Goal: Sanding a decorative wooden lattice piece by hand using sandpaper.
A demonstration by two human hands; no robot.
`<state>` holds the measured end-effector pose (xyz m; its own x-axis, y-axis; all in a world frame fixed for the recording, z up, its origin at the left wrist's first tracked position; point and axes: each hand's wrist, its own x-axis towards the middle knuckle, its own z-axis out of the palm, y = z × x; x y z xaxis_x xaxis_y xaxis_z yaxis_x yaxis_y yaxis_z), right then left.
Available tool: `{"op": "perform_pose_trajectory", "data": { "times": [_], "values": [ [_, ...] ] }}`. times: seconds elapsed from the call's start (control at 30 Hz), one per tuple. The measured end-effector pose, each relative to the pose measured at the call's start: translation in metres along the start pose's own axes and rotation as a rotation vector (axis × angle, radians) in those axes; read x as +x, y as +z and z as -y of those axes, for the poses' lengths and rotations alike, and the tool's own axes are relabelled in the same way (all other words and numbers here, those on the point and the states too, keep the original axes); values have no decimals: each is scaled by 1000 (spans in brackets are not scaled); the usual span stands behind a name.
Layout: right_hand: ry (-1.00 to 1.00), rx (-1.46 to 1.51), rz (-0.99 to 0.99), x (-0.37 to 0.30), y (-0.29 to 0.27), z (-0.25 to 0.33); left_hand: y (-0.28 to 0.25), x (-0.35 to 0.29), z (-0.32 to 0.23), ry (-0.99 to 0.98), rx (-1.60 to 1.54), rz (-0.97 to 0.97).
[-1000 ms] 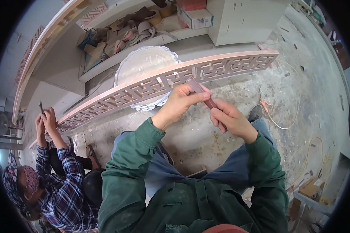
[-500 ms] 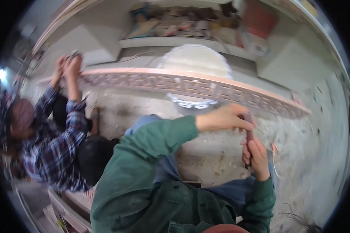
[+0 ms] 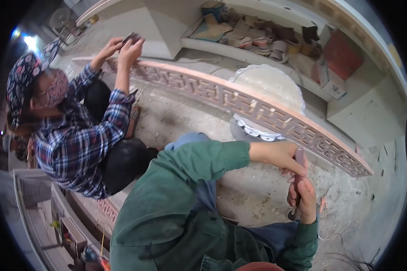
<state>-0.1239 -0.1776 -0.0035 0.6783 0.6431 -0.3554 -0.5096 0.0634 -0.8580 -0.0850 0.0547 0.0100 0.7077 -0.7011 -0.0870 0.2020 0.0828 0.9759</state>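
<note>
My left hand (image 3: 281,156) is closed on the upper end of a reddish-brown strip (image 3: 299,157), its thumb and fingers pinching it. Just below, my right hand (image 3: 306,198) grips the same strip lower down. A curved, dark metal end (image 3: 292,213) pokes out beneath the right fingers; whether it belongs to a tool inside the strip is hidden. Beyond both hands, a long fretwork board (image 3: 257,108) stands on edge, running from far left to near right. My left hand is close to the board's near face but seems apart from it.
At left a person in a plaid shirt (image 3: 77,144) crouches by the board, both hands on a dark block (image 3: 131,38). A white scallop-edged round table (image 3: 276,86) sits under the board. Shoes and cardboard fill a shelf (image 3: 239,53) behind. An orange-tipped cord (image 3: 322,204) lies at right.
The whole view has swung, so the board slants more steeply. My hands stay together on the strip, and the metal end below the right fingers shows more clearly.
</note>
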Motion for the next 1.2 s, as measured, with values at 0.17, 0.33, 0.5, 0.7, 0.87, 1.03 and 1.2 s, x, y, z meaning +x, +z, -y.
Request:
{"op": "perform_pose_trajectory", "data": {
  "times": [0.17,0.33,0.5,0.7,0.87,1.03,1.2],
  "values": [
    [-130,-257,-116,3,1,-3,6,0,5,58,17,-120],
    [-92,-30,-53,-6,6,8,6,4,4,63,-75,-39],
    [-67,-17,-22,-15,-9,5,13,12,5,127,-101,33],
    [-160,-147,7,-12,-6,9,16,12,7,100,-50,17],
    [-298,-443,-256,-5,-5,-4,19,18,21,140,-91,-183],
    [-495,-717,-356,-2,0,-19,28,19,25,9,-236,-305],
    [-578,-797,-381,-2,0,-14,29,24,25,15,-321,-308]
  ]
}}
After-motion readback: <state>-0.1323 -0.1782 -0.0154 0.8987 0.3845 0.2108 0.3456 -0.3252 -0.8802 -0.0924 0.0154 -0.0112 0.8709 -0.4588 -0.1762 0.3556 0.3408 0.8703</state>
